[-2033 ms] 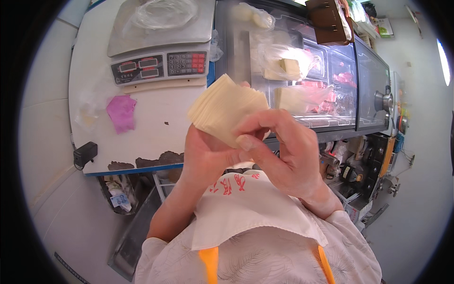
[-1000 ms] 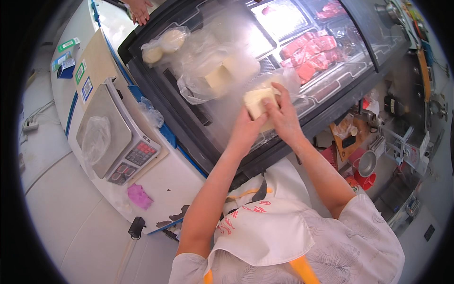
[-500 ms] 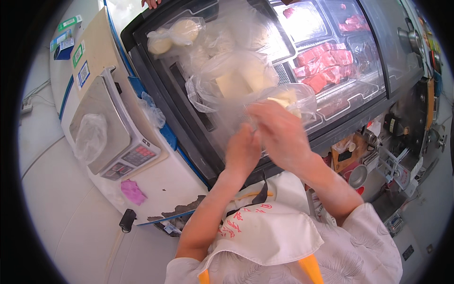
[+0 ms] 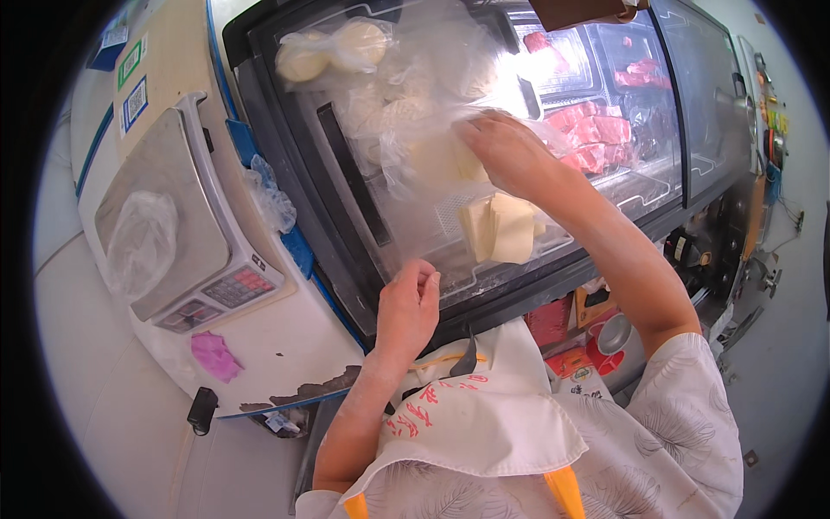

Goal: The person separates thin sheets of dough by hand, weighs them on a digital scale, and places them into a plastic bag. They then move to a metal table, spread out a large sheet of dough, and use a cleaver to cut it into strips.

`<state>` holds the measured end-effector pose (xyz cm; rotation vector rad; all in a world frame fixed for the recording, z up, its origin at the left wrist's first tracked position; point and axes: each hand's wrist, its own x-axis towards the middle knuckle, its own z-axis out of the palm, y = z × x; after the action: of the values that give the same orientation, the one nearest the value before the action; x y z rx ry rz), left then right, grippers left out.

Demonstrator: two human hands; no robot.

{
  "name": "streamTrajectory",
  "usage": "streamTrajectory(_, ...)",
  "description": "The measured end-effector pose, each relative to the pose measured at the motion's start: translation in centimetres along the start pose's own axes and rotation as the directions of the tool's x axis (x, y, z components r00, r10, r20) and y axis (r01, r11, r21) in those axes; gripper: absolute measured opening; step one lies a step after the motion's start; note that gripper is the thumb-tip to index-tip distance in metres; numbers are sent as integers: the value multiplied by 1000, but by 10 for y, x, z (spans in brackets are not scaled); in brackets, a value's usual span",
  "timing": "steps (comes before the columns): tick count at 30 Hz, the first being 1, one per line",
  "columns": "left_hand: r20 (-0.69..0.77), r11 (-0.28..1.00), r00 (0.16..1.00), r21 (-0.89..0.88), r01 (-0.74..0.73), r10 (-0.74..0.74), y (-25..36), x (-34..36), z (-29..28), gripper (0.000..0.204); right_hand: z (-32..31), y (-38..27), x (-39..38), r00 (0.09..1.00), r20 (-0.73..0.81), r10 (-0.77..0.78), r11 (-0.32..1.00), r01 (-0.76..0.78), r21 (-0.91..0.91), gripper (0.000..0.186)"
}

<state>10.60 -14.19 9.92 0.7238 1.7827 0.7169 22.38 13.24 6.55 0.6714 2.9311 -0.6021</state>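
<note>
My right hand reaches over the display case, its fingers closed on a thin clear plastic bag; the bag is blurred against other film. Just below that hand sits a stack of pale yellow wrapper-like sheets, folded over. By the case's near black edge is my left hand, with fingers curled in and the thumb against them; whatever it may hold is hidden. Further off, a clear bag wraps pale round pieces, with more bagged pale food beside it.
Cut red meat lies in clear trays on the case's right side. To the left stands a scale with a crumpled plastic bag on its pan. A pink cloth lies near it. A brown object shows at the far edge.
My hands have come apart: the right has moved away from me with plastic film, the left back toward the near edge. The stack of pale sheets now shows more fully. The view has shifted.
</note>
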Motion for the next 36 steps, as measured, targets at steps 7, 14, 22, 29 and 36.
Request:
streamTrajectory(7, -39, 996, 996, 48, -73, 75, -1, -4, -2, 7, -6, 10, -10, 999, -48, -18, 1000, 18, -8, 34)
streamTrajectory(14, -30, 995, 995, 25, -92, 93, 17, -12, -13, 10, -49, 9, -26, 991, 125, -50, 999, 48, 19, 23)
streamTrajectory(22, 315, 253, 829, -943, 217, 462, 50, -8, -8, 75, -167, -142, -69, 931, -149, 335, 712, -147, 687, 29)
streamTrajectory(29, -38, 196, 872, -969, -152, 488, 93, -60, -31, 83, -113, -225, -115, 786, -110, 608, 220, -34, 975, 35)
streamTrajectory(36, -106, 141, 775, -959, -245, 623, 55, -115, -50, 58, -119, -272, -144, 670, -720, 181, 934, 111, 339, 41)
